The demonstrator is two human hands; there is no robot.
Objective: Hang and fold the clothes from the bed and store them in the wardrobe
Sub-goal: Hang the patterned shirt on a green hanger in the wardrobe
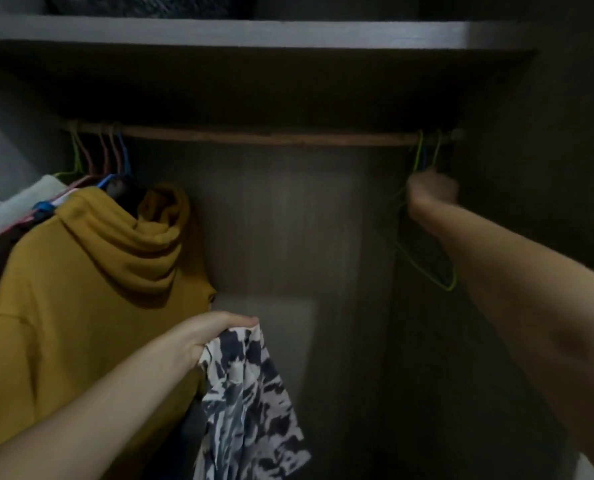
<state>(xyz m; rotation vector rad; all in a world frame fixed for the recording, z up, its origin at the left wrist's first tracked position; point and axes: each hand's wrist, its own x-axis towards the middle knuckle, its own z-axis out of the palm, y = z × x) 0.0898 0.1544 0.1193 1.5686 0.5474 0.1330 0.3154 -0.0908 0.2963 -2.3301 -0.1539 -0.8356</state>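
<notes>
Inside the dark wardrobe a wooden rail [260, 137] runs across under a shelf. My left hand [215, 332] grips the top of a white garment with dark blue blotches [250, 403], which hangs down at the bottom centre. My right hand [430, 194] reaches to the rail's right end and is curled round the neck of an empty green wire hanger [442, 282], whose hook is still over the rail. Another empty hanger hook hangs beside it.
A mustard hoodie [91, 271] hangs at the left on a blue hanger, with several more garments and pink, green and blue hangers [108, 157] behind it. The shelf [219, 32] above carries dark bundles. The wardrobe's right wall stands close to my right hand.
</notes>
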